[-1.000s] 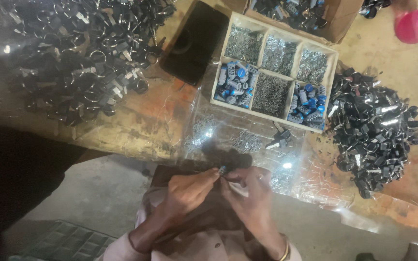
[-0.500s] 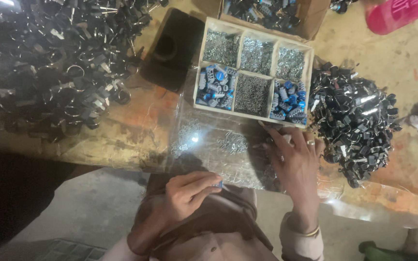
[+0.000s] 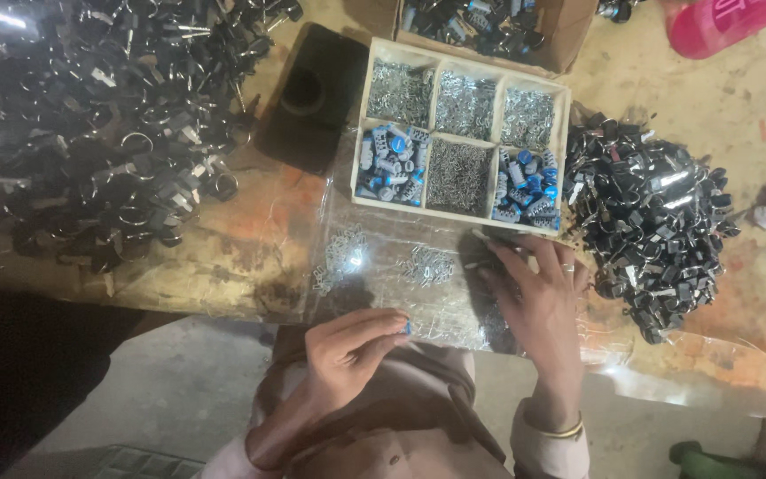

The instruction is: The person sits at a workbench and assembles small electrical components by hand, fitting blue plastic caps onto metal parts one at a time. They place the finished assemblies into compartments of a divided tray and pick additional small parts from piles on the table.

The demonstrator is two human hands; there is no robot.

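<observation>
A: left hand (image 3: pixel 347 346); fingers curled in, thumb meeting fingertips (image 3: pixel 398 330), pinching a tiny blue part (image 3: pixel 408 328); most of it is hidden, shape unclear; hand sits off the table's near edge, over the lap.

B: right hand (image 3: pixel 538 297)?

A: fingers spread and flat, palm down on the clear plastic sheet (image 3: pixel 374 284) at the near edge; tips touch the sheet just short of the tray's near wall; gripping nothing that I can see; ring on one finger, gold bangle (image 3: pixel 565 432) at the wrist.

B: materials?

A: sheet is glossy and crinkled, with small silvery metal bits (image 3: pixel 427 263) scattered on it; wooden tray (image 3: pixel 467 213) has six compartments; the far row and the near middle one hold fine silver pieces, the near left and near right ones hold blue cylindrical caps (image 3: pixel 390 164).

B: piles?

A: black and silver clips heap (image 3: pixel 658 213) right of the tray, touching it; bigger dark ringed heap (image 3: pixel 90 124) at the table's far left corner; the tabletop is worn wood, orange-stained.
</observation>
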